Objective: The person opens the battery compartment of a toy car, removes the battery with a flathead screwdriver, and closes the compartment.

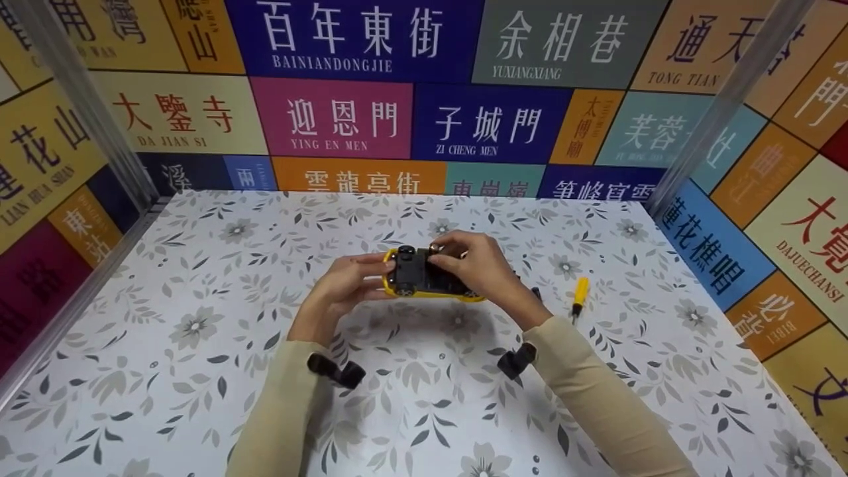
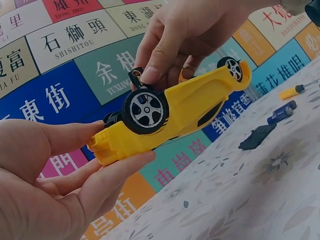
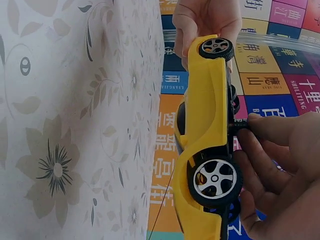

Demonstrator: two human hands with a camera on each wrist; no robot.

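A yellow toy car (image 1: 412, 275) is upside down, its black underside facing up and its wheels showing. My left hand (image 1: 341, 285) grips one end of it, thumb on the underside and fingers beneath the body. Over the middle of the underside, my right hand (image 1: 478, 262) pinches a small dark part (image 2: 135, 77) with a bit of metal on it, between thumb and fingers. What this part is, I cannot tell. In the right wrist view, the right fingertips (image 3: 245, 131) are right at the chassis, beside the yellow body (image 3: 205, 100).
A yellow-handled screwdriver (image 1: 581, 291) lies on the flower-patterned table (image 1: 411, 411) to the right. Near it are a dark blue battery (image 2: 281, 115) and a flat black piece (image 2: 257, 136). Walls with coloured sign panels (image 1: 331, 119) stand behind and at both sides.
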